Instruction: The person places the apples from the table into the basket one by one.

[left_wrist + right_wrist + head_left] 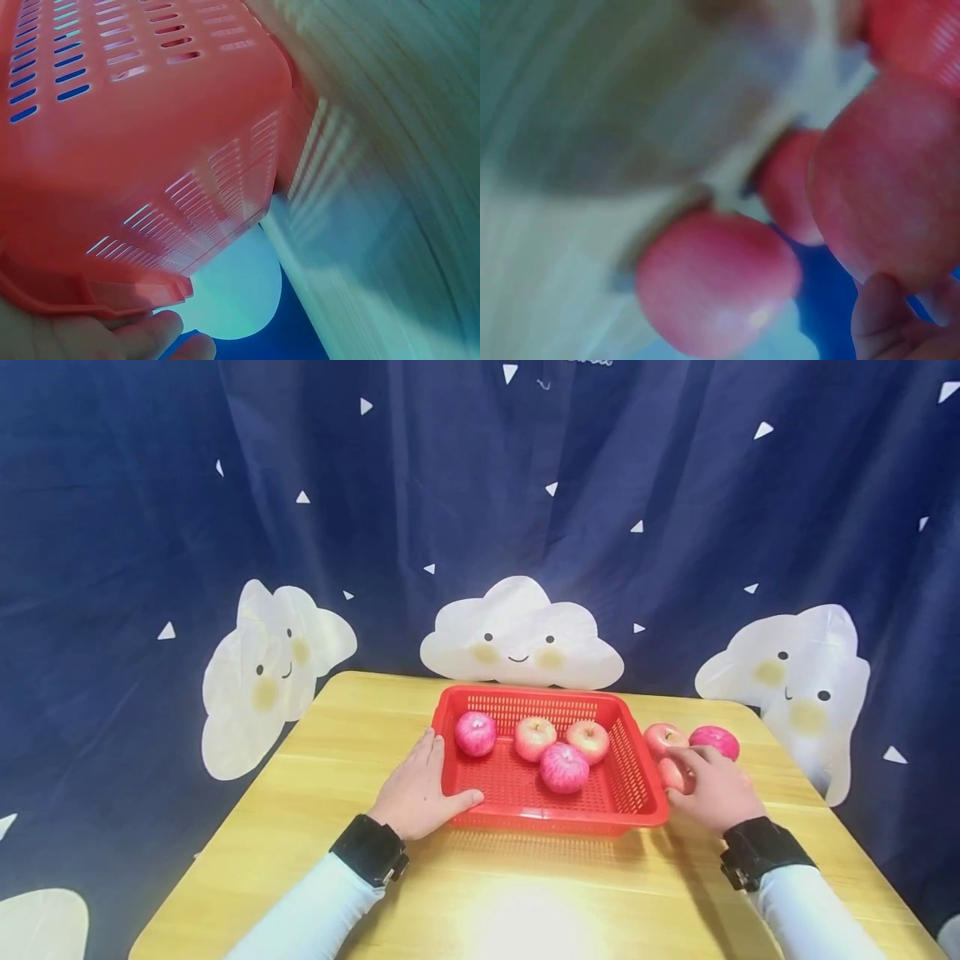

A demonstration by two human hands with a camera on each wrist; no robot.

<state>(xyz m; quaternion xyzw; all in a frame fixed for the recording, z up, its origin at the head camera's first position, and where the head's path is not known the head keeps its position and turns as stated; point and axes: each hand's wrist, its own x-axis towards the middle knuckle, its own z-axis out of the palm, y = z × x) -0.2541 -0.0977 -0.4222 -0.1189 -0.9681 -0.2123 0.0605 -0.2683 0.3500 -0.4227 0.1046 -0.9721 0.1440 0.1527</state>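
Observation:
A red plastic basket (540, 815) stands on the table with two pinkish-yellow apples (535, 739) and two darker pink-red apples (564, 768) inside. My left hand (420, 789) holds the basket's left rim, its thumb over the front left corner and its fingers along the outside. In the left wrist view, the fingertips show by the rim of the basket (135, 150). Just right of the basket, my right hand (716, 789) grips an apple (889, 187), partly hidden by the fingers in the head view. Beyond that hand lie a pale red apple (664, 737) and a dark pink apple (714, 741).
The light wooden table (300, 827) has its back edge near a dark blue curtain (480, 510) printed with white clouds and triangles. The basket's right wall (633, 760) stands between the right hand and the apples inside.

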